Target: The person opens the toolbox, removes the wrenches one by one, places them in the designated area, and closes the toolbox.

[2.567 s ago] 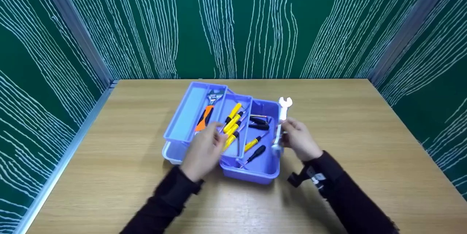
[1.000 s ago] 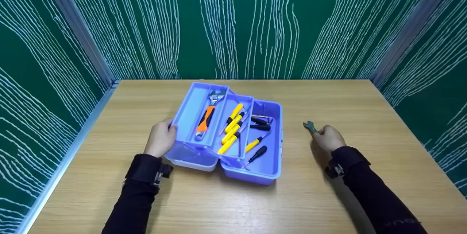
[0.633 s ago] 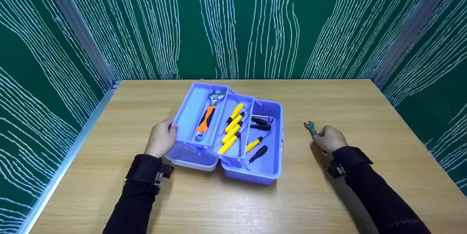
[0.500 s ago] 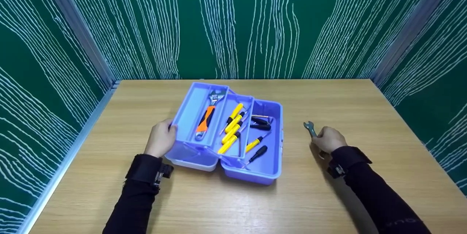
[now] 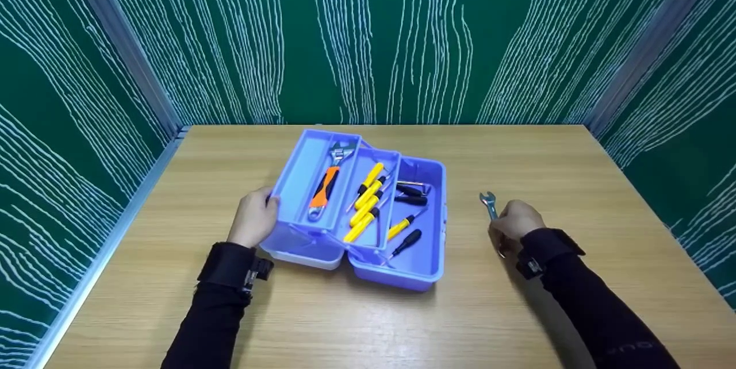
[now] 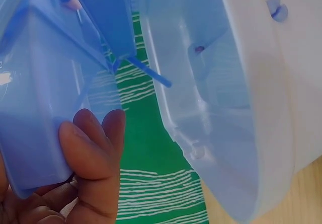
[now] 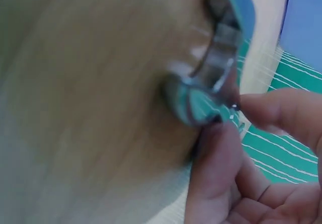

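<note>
A blue plastic toolbox [image 5: 397, 283] stands unfolded on the table. My left hand [image 5: 253, 220] grips the left wall of its raised tray [image 5: 296, 179]; in the left wrist view the fingers [image 6: 85, 151] curl round the tray's corner. Well to the box's right, my right hand [image 5: 517, 220] pinches a small silver open-end wrench [image 5: 488, 203], low over the wood. Its forked head [image 7: 219, 58] fills the middle of the right wrist view, between thumb and fingers; the hand hides the wrench's middle in the head view. An orange-handled adjustable wrench [image 5: 325, 188] lies in the tray.
Yellow screwdrivers [image 5: 368, 194] fill the second tray. Deeper in the box lie black-handled tools [image 5: 410, 200], a black screwdriver [image 5: 407, 240] and another yellow one [image 5: 402, 226]. Green panels [image 5: 414, 41] with white lines enclose the wooden table [image 5: 172, 300].
My right hand has carried the open-end wrench from the toolbox's right rim rightward, low over the table. My left hand has moved left from above the trays and taken hold of the tray's wall.
</note>
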A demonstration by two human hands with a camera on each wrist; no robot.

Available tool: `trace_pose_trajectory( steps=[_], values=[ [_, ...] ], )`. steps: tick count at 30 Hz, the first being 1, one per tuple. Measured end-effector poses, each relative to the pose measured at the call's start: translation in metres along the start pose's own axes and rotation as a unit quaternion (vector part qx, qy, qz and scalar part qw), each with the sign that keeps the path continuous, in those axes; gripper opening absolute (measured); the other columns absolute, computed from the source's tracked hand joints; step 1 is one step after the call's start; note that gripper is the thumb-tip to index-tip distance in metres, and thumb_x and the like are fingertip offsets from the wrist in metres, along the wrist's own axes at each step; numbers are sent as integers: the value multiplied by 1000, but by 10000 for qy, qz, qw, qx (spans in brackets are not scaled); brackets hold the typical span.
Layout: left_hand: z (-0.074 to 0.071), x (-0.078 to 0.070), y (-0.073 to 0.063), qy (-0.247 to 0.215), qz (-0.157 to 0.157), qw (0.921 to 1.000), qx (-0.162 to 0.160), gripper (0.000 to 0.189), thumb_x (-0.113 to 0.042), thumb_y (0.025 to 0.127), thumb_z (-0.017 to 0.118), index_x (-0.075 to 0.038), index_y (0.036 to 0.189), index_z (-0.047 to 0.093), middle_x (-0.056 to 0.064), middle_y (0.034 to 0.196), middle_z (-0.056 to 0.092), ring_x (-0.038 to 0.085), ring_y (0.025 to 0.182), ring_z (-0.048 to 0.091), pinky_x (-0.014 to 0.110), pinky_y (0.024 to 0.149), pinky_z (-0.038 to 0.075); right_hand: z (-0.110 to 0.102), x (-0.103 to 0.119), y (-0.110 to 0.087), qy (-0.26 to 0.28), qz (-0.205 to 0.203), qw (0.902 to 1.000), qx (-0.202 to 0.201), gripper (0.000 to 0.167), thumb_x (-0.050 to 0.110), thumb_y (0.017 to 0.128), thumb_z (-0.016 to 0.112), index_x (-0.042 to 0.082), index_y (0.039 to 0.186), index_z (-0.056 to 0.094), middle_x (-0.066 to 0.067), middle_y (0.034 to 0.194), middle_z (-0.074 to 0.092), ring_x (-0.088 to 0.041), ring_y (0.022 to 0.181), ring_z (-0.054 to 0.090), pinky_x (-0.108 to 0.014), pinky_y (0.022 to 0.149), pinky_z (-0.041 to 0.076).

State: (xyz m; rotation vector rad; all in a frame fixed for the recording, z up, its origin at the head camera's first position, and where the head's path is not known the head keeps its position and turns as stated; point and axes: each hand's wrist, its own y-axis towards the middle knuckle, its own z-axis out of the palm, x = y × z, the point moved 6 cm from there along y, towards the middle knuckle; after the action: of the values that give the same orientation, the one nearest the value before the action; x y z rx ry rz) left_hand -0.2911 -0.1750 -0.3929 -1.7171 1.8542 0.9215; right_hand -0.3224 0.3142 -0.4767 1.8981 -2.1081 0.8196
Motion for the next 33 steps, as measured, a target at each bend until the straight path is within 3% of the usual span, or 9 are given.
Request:
trace_pose_trajectory(
  steps=[4,8,13,17,21,27,33],
  values=[
    [-1,-1,0,18,-19,10000,27,33,-3,98,44,13,122,60,26,101,67,32,86,62,46,82,50,-9,15,-6,-148,-251,9988,-390,27,20,93,54,-3,85,65,-9,76,62,-21,67,52,-28,59,41],
    [-1,0,0,-7,-101,9999,71,33,-3,99,44,13,124,59,25,100,67,31,85,63,44,79,51,-13,35,-15,227,-582,9947,-817,36,28,99,49,-6,106,59,-17,92,63,-25,78,57,-30,68,43],
    [-1,1,-1,-48,-180,9998,74,33,-3,98,45,12,123,60,21,91,66,24,74,59,33,69,48,-4,60,-23,807,-1024,9829,-1303,38,28,99,51,-6,112,60,-25,104,66,-36,95,62,-45,85,49],
    [1,2,0,-74,-172,9998,57,32,-3,98,45,11,123,60,17,85,63,20,68,54,29,64,44,14,77,-24,1283,-1180,9769,-1239,48,30,100,52,-9,127,55,-30,118,63,-43,110,61,-52,99,48],
    [1,2,0,-103,-145,9998,48,32,-3,99,45,11,123,60,19,87,64,20,68,54,29,64,45,28,91,-24,1624,-1224,9733,-1063,57,30,99,53,-12,137,46,-30,121,62,-43,112,61,-50,98,50],
    [1,2,0,-55,-124,9999,40,31,-4,98,45,10,120,62,16,83,62,20,69,54,29,64,44,40,101,-24,1984,-1448,9653,-889,57,20,94,61,-12,138,44,-30,119,62,-39,104,66,-42,87,56],
    [-1,1,1,80,13,10000,-55,29,-4,96,47,9,114,65,15,81,61,26,74,56,35,70,45,47,99,-24,1954,-1349,9676,-856,47,16,94,59,-11,132,52,-27,117,65,-36,104,67,-40,87,57]
  ],
)
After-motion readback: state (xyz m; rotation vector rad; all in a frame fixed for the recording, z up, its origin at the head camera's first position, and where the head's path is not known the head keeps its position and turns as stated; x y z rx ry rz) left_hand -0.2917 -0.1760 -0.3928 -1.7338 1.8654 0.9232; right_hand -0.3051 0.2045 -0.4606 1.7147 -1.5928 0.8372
